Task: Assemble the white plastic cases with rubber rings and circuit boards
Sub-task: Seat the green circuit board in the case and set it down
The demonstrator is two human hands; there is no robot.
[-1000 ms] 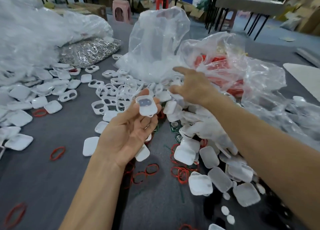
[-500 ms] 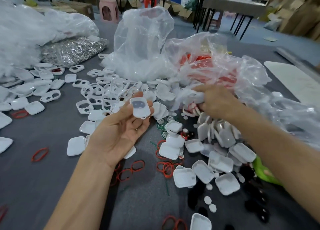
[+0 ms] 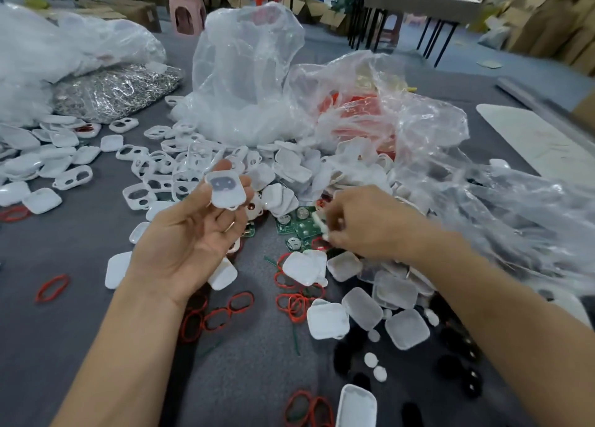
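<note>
My left hand [image 3: 190, 233] holds a white plastic case [image 3: 225, 189] with a grey patch on its face, pinched between thumb and fingertips above the table. My right hand [image 3: 370, 223] is lower, over several green circuit boards [image 3: 297, 225], and its fingers are curled round a small white piece [image 3: 320, 222]. Loose white case halves [image 3: 326, 320] lie heaped around both hands. Red rubber rings [image 3: 293, 301] are scattered on the grey table [image 3: 80, 314] below my hands.
Clear plastic bags [image 3: 248, 72] bulge behind the pile; one holds red parts [image 3: 360, 111]. A bag of shiny metal pieces [image 3: 116, 91] lies at back left. Open white frames [image 3: 138, 194] spread to the left. Black round parts [image 3: 463, 362] lie at lower right.
My right hand has come down from the bags toward me and now grips a small white piece over the circuit boards. My left hand still holds the same case.
</note>
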